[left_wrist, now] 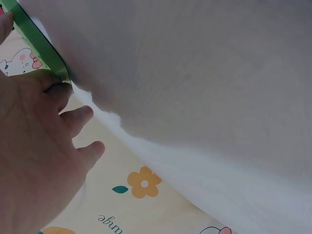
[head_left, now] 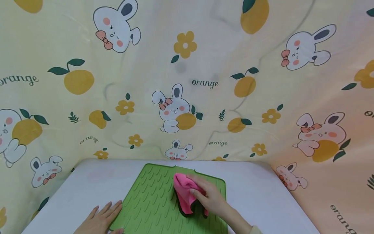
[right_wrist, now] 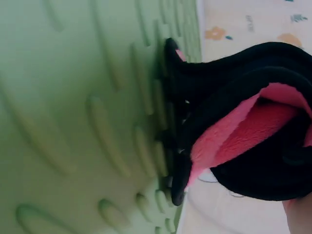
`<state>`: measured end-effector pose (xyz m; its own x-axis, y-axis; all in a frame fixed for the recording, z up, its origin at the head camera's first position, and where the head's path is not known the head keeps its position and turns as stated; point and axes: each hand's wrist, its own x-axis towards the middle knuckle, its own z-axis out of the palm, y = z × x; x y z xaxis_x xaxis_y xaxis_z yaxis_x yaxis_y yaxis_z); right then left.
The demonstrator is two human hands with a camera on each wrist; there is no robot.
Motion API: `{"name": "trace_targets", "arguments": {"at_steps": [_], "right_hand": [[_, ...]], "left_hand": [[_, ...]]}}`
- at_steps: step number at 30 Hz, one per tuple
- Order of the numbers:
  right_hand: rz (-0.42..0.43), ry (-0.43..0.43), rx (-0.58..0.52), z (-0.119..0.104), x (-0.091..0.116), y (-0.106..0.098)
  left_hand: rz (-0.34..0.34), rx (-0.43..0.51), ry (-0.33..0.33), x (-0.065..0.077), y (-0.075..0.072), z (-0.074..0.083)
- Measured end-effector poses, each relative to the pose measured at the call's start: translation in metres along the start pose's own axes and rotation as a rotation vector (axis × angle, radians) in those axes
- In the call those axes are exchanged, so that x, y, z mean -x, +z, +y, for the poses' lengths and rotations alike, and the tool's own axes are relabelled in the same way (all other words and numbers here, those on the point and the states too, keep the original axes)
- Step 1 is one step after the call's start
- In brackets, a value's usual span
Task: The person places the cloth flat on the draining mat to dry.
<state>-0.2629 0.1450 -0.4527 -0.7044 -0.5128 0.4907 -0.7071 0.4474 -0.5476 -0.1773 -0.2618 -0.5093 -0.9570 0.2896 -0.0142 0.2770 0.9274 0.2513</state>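
Observation:
A green mat (head_left: 152, 198) with raised, elongated ridges lies on the white table. My right hand (head_left: 214, 198) grips a bunched pink cloth (head_left: 184, 195) with black edging, over the right part of the mat. Up close in the right wrist view, the folded cloth (right_wrist: 226, 134) has its black border against the ridged surface. At the mat's left edge, my left hand (head_left: 100, 217) rests with fingers extended, its thumb by the near left corner. In the left wrist view the fingers of that hand (left_wrist: 39, 136) are spread, the foremost touching the mat's green rim (left_wrist: 41, 46).
The white tabletop (head_left: 257, 195) extends on both sides of the mat. Behind the table and along its sides hangs a pale yellow curtain (head_left: 157, 65) printed with rabbits, oranges and flowers.

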Motion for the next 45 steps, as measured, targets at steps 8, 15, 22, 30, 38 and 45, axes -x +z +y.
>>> {"name": "trace_targets", "arguments": {"at_steps": [8,15,22,30,38,45], "right_hand": [[-0.209,-0.019,0.129,0.010,0.007,0.008],[-0.427,0.075,0.127,0.014,0.016,0.010],[-0.518,0.052,0.146,0.012,0.024,0.011],[-0.427,0.109,0.064,0.006,0.023,0.007],[-0.204,0.199,-0.019,0.014,0.024,-0.013],[-0.053,0.255,-0.076,0.036,0.029,-0.029]], "left_hand": [[-0.004,0.001,-0.005,-0.001,0.000,-0.001],[-0.001,-0.042,0.003,-0.004,0.000,-0.003],[-0.004,-0.066,0.061,-0.007,-0.005,-0.005],[0.059,-0.092,0.158,-0.022,-0.020,0.002],[0.332,-0.053,0.245,-0.059,-0.029,0.032],[0.406,0.132,0.284,-0.113,-0.026,0.060]]}}
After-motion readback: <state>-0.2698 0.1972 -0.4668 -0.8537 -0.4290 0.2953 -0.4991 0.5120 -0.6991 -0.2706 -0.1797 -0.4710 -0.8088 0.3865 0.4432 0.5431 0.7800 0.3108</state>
